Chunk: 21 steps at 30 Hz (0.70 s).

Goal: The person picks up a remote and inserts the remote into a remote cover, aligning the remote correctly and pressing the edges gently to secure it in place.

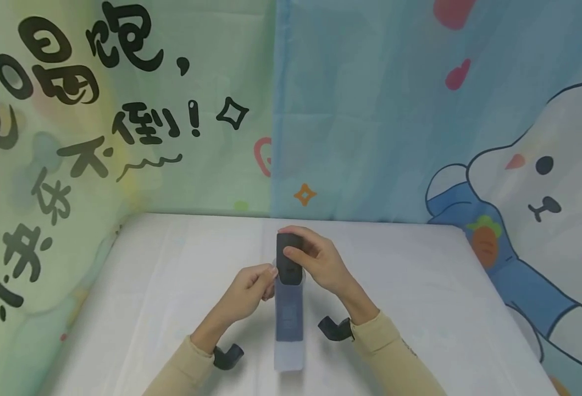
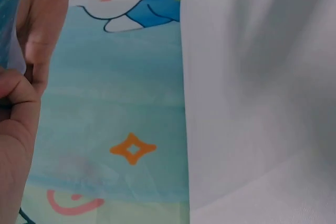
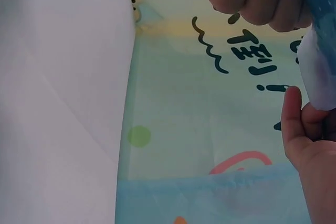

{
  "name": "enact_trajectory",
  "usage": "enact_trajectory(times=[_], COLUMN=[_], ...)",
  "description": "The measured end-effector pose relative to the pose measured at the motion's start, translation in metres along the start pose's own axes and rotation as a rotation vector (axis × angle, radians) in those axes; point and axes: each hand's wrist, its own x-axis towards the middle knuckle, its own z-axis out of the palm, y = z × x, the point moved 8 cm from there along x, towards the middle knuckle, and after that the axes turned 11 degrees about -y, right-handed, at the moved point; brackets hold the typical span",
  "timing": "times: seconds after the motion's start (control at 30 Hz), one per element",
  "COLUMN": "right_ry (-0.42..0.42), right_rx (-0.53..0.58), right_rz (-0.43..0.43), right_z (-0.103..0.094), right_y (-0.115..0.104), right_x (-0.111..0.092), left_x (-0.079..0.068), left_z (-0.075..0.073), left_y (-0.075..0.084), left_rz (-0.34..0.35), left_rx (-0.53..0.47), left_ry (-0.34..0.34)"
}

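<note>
The white cloth-covered bench (image 1: pixel 394 275) spreads out to the left and right of the dark grey rectangular slab (image 1: pixel 288 273), reaching past both forearms; its far edge runs a little beyond the slab's upper end in the head view, where the pale green and blue printed fabric backdrop (image 1: pixel 350 137) rises. On either side of the slab, nearer the person, a black angular wrist mount (image 1: pixel 228 357) (image 1: pixel 334 329) juts inward from a beige cuff, leaving a gap between each mount and the line below the slab. The slab sits in the right-hand grip (image 1: pixel 322 261), fingers over its upper end and thumb pressed on its front face, so the lower part shows below the thumb. Against its left edge, the left-hand grip (image 1: pixel 251 289) is curled and pinches the margin of a long translucent blue-grey plastic strip (image 1: pixel 289 313), close to where this meets the slab. Slab and strip share one long axis, running nearly straight away from the person: the slab's rounded-corner lower end points toward the person, its upper end toward the backdrop, and the strip extends nearer from it, ending in a paler section. Whether the slab is inside the strip is unclear.
</note>
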Motion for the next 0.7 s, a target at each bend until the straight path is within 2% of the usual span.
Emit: enact_trajectory(times=[0.13, 0.4, 0.53, 0.7], right_ry=[0.006, -0.003, 0.021, 0.084], right_rx=[-0.013, -0.013, -0.023, -0.047], right_rz=[-0.008, -0.043, -0.024, 0.007], right_z=[-0.0001, 0.0042, 0.0036, -0.0010], right_y=[-0.0013, -0.0076, -0.0061, 0.0013], right_x=[-0.0006, 0.0027, 0.0022, -0.0043], left_x=[0.0024, 0.0060, 0.0058, 0.0033], left_z=[-0.0010, -0.0091, -0.0091, -0.0042], left_y=[0.0010, -0.0025, -0.0039, -0.0084], left_rz=[0.000, -0.062, -0.070, -0.095], left_rx=[-0.069, -0.176, -0.144, 0.003], left_ry=[0.036, 0.139, 0.143, 0.104])
